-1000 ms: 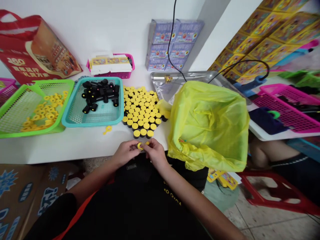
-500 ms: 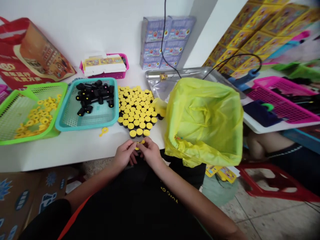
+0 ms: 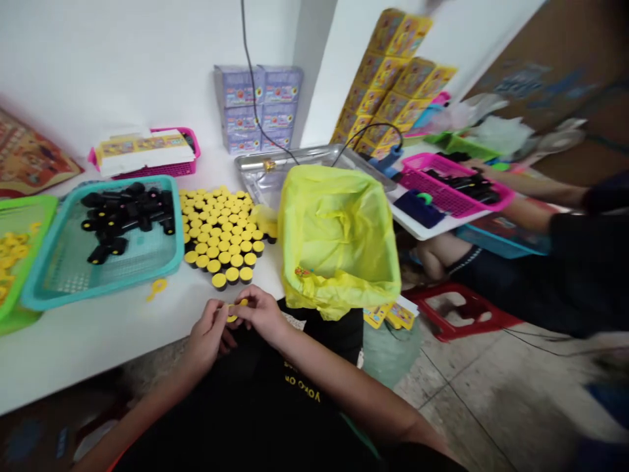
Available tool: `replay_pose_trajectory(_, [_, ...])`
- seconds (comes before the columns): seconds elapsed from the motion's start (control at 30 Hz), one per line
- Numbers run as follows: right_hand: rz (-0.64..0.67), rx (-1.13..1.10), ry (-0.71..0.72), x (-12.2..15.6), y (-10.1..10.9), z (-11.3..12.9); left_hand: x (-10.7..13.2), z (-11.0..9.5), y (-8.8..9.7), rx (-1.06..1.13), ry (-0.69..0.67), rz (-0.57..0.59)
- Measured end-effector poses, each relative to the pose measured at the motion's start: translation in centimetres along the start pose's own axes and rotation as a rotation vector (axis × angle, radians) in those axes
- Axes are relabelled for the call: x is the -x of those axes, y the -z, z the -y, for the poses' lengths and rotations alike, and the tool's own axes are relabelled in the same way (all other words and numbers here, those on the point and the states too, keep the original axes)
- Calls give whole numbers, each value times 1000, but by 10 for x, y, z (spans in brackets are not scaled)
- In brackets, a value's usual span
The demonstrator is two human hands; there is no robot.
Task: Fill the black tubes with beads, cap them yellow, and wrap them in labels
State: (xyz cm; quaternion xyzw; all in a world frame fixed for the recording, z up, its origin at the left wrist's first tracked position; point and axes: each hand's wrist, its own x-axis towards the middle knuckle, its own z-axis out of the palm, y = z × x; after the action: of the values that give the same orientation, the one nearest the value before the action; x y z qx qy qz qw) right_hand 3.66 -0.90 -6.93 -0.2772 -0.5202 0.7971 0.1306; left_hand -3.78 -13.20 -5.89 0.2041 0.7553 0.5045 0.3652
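At the table's front edge, my left hand (image 3: 209,333) and my right hand (image 3: 264,316) meet with their fingertips closed on a small yellow plastic piece (image 3: 232,318). Fingers cover part of it, so its full shape is hidden. Just beyond them stands a packed group of short black cylinders with yellow tops (image 3: 219,282). To the left, a loose yellow ring with a tail (image 3: 158,286) lies on the white table (image 3: 122,334). A turquoise basket (image 3: 105,295) holds black T-shaped parts (image 3: 125,206).
A green basket (image 3: 29,262) of yellow rings sits far left. Right of the cylinders is a basket lined with a yellow bag (image 3: 339,295). A metal tray (image 3: 246,172) and purple boxes (image 3: 240,108) stand behind. At right, another person's arm (image 3: 535,183) reaches into a pink basket (image 3: 455,203).
The view has swung to the right, bringing the other person's arms into sight. Both my hands stay together on the yellow piece.
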Motion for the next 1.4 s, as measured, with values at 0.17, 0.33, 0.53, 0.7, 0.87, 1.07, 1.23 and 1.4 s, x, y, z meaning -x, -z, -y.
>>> replay_pose_trajectory(0.17, [35, -170, -10, -3, 4, 2, 2, -1, 0, -132, -90, -73])
replay_pose_trajectory(0.33, [38, -157, -64, 0, 4, 4, 0, 0, -7, -59, -140, -33])
replay_pose_trajectory(0.53, [70, -64, -63, 8, 6, 11, -1, -5, -12, -80, -232, -41])
replay_pose_trajectory(0.7, [-73, -133, -7, 13, 3, 18, -3, -10, -15, -14, -249, 36])
replay_pose_trajectory(0.87, [-147, -167, 75, 10, -3, 18, -10, -8, -26, 138, -297, 8])
replay_pose_trajectory(1.07, [-124, -139, 75, 8, 0, 15, -17, -10, -30, 266, -295, 1])
replay_pose_trajectory(1.23, [181, -210, 33, 12, 20, 24, -16, -17, -24, 408, -204, 42])
replay_pose_trajectory(1.4, [215, -243, -31, 10, 27, 23, -16, -13, -20, 453, -232, 121])
